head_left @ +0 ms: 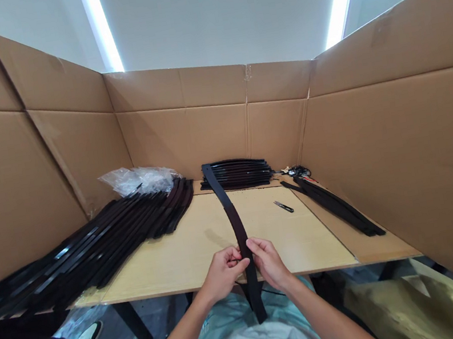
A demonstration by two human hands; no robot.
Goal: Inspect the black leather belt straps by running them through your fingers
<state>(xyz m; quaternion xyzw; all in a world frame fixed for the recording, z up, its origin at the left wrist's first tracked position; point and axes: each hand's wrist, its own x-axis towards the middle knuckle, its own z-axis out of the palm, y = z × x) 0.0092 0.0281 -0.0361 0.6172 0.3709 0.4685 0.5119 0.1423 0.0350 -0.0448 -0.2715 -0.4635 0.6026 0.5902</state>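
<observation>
I observe one dark strap [239, 231] held up in both of the person's hands, over the near edge of a pale wooden table [178, 247]. The strap is long and curved. Its upper end rises in front of the far end of the table, and its lower end hangs below the near edge, in front of the person's pale shirt.

The left hand [225, 274] and right hand [269, 263] grip the strap side by side near its middle. The fingers of both hands are closed on it, with the left hand pinching from one side and the right from the other. I cannot see exactly how each fingertip sits on the strap.

Three groups of similar straps lie well apart. The large pile of straps [93, 252] on the left is the biggest, and it runs past the table's left edge. The smaller stack of straps [238, 173] lies at the far end, and the narrow pile of straps [337, 206] lies along the right side. I find nothing that separates handled straps from unhandled ones, so I cannot report how many are done or left.

A small pair of snips [283, 206] lies on the table to the right, out of reach of neither hand's current grip but touching neither. A clear plastic bag [139, 179] sits behind the large pile. Cardboard walls [186, 135] enclose the table on three sides.
</observation>
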